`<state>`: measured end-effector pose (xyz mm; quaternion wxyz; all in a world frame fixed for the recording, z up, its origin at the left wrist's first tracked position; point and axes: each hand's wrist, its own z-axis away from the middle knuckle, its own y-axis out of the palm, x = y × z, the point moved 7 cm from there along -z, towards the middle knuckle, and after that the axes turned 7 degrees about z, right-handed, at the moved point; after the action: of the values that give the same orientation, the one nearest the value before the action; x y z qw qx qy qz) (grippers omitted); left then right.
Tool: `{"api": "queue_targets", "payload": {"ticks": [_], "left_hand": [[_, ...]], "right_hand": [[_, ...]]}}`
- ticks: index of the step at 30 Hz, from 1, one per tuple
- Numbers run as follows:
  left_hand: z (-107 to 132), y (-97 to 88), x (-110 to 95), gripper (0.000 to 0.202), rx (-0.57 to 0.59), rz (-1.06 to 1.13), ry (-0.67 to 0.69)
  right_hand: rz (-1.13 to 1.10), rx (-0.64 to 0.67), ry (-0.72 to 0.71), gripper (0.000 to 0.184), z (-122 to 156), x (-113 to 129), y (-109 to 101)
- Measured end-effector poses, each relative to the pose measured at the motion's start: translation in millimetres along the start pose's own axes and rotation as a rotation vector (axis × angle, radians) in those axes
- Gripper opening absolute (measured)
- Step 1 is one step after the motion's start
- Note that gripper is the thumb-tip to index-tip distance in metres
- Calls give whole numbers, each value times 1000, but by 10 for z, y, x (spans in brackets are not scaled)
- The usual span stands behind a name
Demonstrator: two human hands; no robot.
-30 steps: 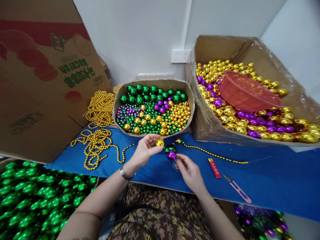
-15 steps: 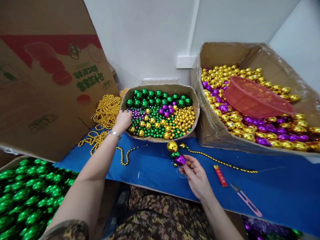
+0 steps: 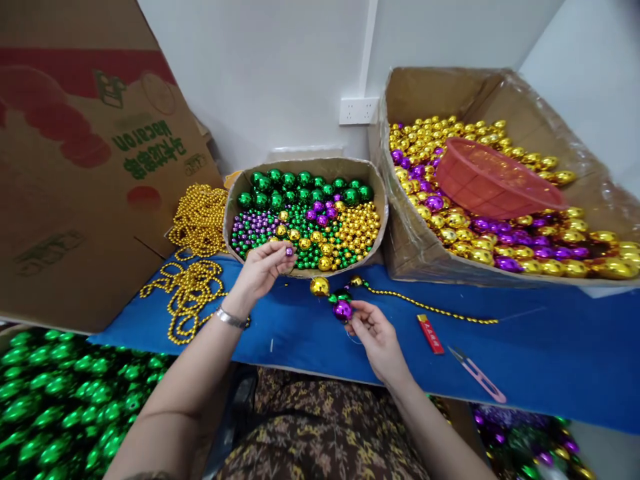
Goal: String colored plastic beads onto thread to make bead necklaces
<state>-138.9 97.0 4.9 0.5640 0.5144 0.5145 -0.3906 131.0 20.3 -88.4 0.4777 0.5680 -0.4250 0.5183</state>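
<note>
Between the fingertips of my left hand (image 3: 264,268) is a small purple bead (image 3: 289,252), just over the front rim of the bead box (image 3: 383,220). My right hand (image 3: 376,333) pinches a large purple bead (image 3: 343,310) on a strand above the blue cloth. Green beads and a large gold bead (image 3: 320,287) sit beside that purple one. From there a thin gold bead chain (image 3: 430,302) runs off to the right, ending in a pale thread. Small purple, green and gold beads fill the box, with large green balls (image 3: 305,179) along its back.
A red packet (image 3: 431,335) and pink-handled thread snips (image 3: 477,375) lie on the blue cloth (image 3: 530,367). Gold bead chains (image 3: 193,293) are heaped at left. A big carton (image 3: 415,250) of gold and purple beads holds a red basket (image 3: 495,180). Another carton (image 3: 75,200) stands at left.
My left hand has come out of the left side of the bead box, moving right and nearer, now with a small purple bead. My right hand keeps its pinch on the strand. The view has shifted slightly.
</note>
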Motion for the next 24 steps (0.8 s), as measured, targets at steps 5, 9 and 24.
{"api": "queue_targets", "payload": {"ticks": [5,9,24], "left_hand": [[366,345,219,27,23,392,-185],[426,371,279,25,-6,451,-221],[533,424,299,29,-79,487,-209]], "right_hand": [[38,-26,0,32,22,35,-38],[61,-24,4,33,40,33,-47],[88,-25,-10,32,58,70,-7]]}}
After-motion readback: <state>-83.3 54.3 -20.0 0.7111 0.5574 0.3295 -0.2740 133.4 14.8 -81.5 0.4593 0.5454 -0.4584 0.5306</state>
